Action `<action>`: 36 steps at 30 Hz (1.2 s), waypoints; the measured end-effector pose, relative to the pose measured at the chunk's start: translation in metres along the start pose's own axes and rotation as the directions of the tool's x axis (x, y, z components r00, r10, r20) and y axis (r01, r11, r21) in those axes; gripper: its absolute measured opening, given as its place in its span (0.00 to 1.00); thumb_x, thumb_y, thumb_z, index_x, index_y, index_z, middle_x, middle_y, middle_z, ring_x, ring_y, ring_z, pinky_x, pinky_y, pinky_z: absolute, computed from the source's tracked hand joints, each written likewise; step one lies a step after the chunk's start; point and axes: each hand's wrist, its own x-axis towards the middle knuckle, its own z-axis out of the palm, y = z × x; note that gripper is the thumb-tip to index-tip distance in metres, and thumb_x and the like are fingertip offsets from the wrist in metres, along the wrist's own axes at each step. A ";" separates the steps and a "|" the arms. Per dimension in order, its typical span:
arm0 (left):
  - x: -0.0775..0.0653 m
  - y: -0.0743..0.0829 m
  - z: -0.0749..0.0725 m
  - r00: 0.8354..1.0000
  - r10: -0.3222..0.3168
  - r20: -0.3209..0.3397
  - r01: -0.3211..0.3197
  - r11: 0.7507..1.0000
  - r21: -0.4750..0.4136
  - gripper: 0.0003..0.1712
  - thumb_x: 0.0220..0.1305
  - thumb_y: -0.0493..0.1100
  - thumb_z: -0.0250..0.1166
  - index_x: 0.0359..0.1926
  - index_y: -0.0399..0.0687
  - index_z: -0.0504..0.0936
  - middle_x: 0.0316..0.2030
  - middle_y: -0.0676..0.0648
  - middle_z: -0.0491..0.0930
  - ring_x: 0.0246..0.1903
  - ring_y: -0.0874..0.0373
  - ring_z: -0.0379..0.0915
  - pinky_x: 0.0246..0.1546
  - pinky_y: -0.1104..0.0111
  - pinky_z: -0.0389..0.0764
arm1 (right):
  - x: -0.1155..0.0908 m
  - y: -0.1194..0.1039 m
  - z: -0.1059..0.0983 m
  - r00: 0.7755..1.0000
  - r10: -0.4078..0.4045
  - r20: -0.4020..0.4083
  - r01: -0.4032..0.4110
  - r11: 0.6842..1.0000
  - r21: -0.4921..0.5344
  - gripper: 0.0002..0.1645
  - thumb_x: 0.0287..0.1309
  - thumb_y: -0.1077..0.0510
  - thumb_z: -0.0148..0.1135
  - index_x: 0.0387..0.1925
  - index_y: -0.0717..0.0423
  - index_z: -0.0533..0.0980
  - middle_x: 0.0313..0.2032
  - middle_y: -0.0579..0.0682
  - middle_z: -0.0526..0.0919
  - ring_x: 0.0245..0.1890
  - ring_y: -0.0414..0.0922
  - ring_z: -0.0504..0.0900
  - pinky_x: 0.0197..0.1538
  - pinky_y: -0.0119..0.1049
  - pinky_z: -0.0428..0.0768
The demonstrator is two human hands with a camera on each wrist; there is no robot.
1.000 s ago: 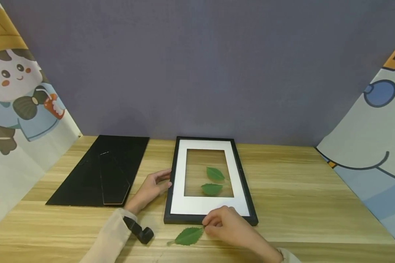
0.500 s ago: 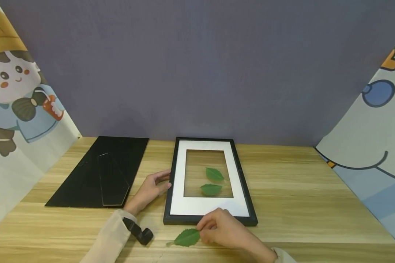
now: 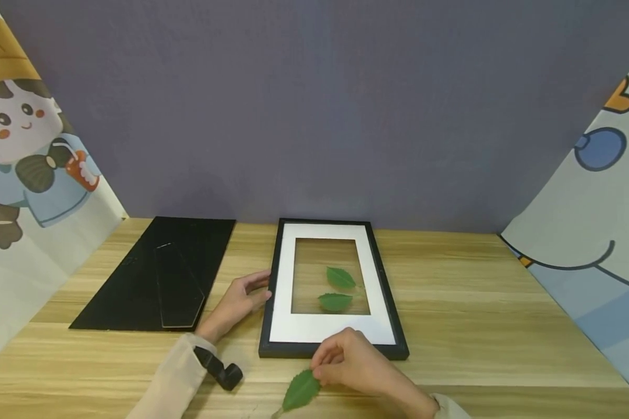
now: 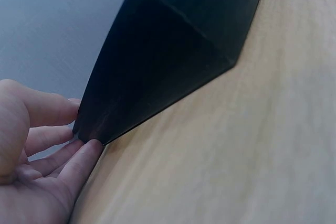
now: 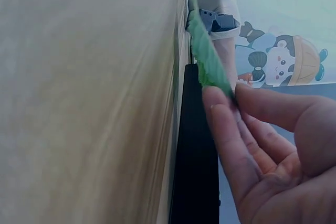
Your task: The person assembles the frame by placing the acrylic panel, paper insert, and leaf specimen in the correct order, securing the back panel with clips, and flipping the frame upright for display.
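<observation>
A black picture frame (image 3: 267, 326) with a white mat (image 3: 320, 329) lies flat on the table. Inside the mat's opening are two green leaves, an upper leaf (image 3: 340, 277) and a lower leaf (image 3: 335, 301). My left hand (image 3: 243, 299) touches the frame's left side with loosely extended fingers; the left wrist view shows the fingertips against the black rail (image 4: 152, 56). Below the frame's front edge, my right hand (image 3: 352, 362) pinches a third leaf (image 3: 300, 390) by one end between thumb and fingers. That leaf hangs toward the lower left, also visible as a leaf (image 5: 206, 51) in the right wrist view.
A black backing board (image 3: 131, 297) with a fold-out stand outline lies to the left. Behind the wooden table (image 3: 482, 314) rises a grey wall (image 3: 314, 116), with cartoon-printed panels on both sides. A black wrist camera (image 3: 228, 375) sits on the left sleeve.
My right hand has shifted slightly left. The pinched leaf has swung from nearly level to slanting, its free end now lower and nearer the front. My left hand has stayed at the frame.
</observation>
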 end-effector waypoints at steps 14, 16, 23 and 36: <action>-0.003 0.000 0.000 1.000 0.018 0.010 -0.018 1.000 -0.010 0.30 0.63 0.33 0.59 0.65 0.28 0.64 0.59 0.29 0.71 0.60 0.39 0.67 0.52 0.69 0.77 | 0.005 -0.008 -0.010 0.999 -0.044 0.000 0.044 0.998 -0.052 0.03 0.49 0.68 0.68 0.29 0.61 0.83 0.27 0.53 0.86 0.26 0.34 0.81 0.33 0.24 0.80; -0.003 0.000 0.000 1.000 0.019 0.005 -0.019 1.000 -0.006 0.30 0.63 0.32 0.59 0.65 0.28 0.65 0.59 0.29 0.71 0.60 0.39 0.68 0.53 0.68 0.77 | 0.007 -0.011 -0.012 0.999 -0.033 0.001 0.033 0.998 -0.051 0.03 0.50 0.68 0.67 0.29 0.62 0.83 0.26 0.54 0.85 0.26 0.35 0.81 0.32 0.25 0.80; -0.002 0.001 0.000 1.000 0.026 0.004 -0.026 1.000 0.002 0.30 0.63 0.33 0.60 0.64 0.28 0.65 0.59 0.29 0.71 0.60 0.39 0.67 0.54 0.66 0.77 | 0.015 -0.018 -0.026 1.000 -0.009 0.014 0.009 1.000 0.004 0.05 0.54 0.67 0.65 0.32 0.68 0.81 0.27 0.58 0.85 0.26 0.40 0.81 0.31 0.32 0.82; 0.001 -0.001 0.001 0.999 0.031 -0.010 -0.031 0.999 0.011 0.30 0.61 0.33 0.61 0.63 0.28 0.67 0.58 0.30 0.73 0.59 0.39 0.69 0.52 0.74 0.74 | 0.032 -0.020 -0.046 0.998 0.022 -0.054 -0.022 1.000 -0.005 0.08 0.55 0.65 0.65 0.36 0.67 0.81 0.31 0.57 0.86 0.31 0.44 0.85 0.38 0.36 0.84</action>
